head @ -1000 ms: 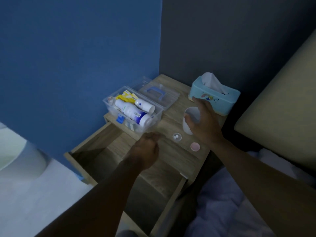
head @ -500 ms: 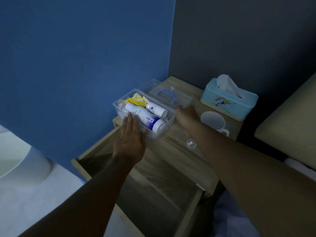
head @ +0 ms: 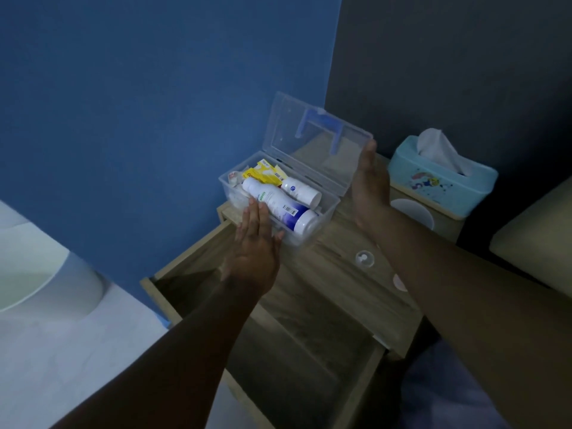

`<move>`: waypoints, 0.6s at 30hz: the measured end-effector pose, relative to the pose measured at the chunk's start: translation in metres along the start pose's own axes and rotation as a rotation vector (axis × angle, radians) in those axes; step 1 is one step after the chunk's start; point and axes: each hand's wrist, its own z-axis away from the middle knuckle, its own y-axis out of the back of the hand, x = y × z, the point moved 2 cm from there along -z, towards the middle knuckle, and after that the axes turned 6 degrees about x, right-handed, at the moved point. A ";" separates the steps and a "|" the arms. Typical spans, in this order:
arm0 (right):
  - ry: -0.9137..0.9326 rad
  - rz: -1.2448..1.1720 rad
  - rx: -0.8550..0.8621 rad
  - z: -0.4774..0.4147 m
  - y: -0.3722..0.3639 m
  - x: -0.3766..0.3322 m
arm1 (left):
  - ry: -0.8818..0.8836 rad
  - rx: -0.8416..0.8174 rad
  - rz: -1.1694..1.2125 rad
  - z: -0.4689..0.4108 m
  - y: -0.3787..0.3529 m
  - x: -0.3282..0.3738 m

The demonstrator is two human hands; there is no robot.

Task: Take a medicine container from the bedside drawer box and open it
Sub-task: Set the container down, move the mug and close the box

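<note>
A clear plastic medicine box (head: 323,219) stands on the wooden bedside table (head: 325,292), above the pulled-out drawer (head: 278,351). Its clear lid (head: 309,144) with a blue handle is tilted up on its hinge. Inside lie a large white bottle with a blue end (head: 278,205), a smaller white bottle (head: 300,190) and yellow packets (head: 263,174). My left hand (head: 255,243) lies flat against the box's near left side, fingertips at the large bottle. My right hand (head: 370,184) is flat along the lid's right edge, fingers straight, fingertips at its top corner.
A small clear cap (head: 364,258) and a pink disc (head: 399,282) lie on the tabletop right of the box. A white cup (head: 411,212) and a light blue tissue box (head: 442,184) stand at the back right. The bed (head: 532,243) borders the right, a blue wall the left.
My right hand left the cup, reached to the box and raised the lid from flat open to tilted up. My left hand moved forward onto the box's near side.
</note>
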 end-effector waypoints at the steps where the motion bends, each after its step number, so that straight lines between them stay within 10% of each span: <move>1: 0.105 0.040 0.009 0.005 0.001 -0.005 | -0.003 -0.008 0.004 0.000 0.000 -0.002; 18: 1.065 0.821 -0.307 0.109 0.009 0.031 | 0.048 0.060 0.118 0.023 0.018 -0.009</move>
